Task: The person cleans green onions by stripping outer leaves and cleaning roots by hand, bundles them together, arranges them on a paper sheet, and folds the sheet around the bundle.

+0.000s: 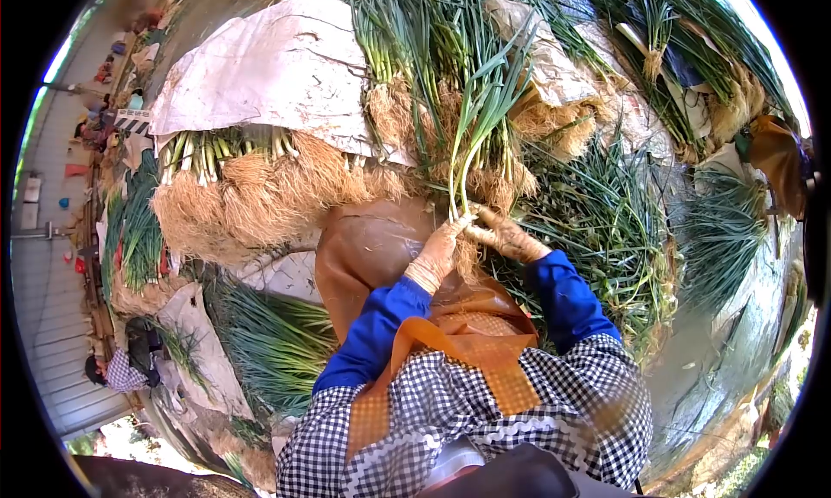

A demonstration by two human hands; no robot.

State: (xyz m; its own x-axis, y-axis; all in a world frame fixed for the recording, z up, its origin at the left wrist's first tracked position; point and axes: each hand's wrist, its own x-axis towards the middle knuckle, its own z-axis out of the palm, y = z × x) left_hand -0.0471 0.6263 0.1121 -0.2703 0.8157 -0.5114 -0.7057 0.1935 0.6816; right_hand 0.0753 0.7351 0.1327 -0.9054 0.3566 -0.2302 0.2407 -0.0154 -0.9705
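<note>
A few long green onions [468, 156] stand upright before my lap, leaves pointing away and shaggy tan roots hanging toward me. My left hand [440, 251] is closed around their pale lower stems. My right hand [506, 237] pinches at the same stems from the other side, just above the roots; its fingertips are partly hidden. Under both hands lies a brown apron [381, 243], shiny and smeared. Just beyond the hands lie bunches of green onions [402, 109] with roots toward me.
A whitish sack [268, 70] covers a row of rooted onions [260, 191] at the left. Loose trimmed leaves [606, 230] are heaped to my right. More onions [277, 338] lie at my lower left. Another person [125, 368] is at the far left.
</note>
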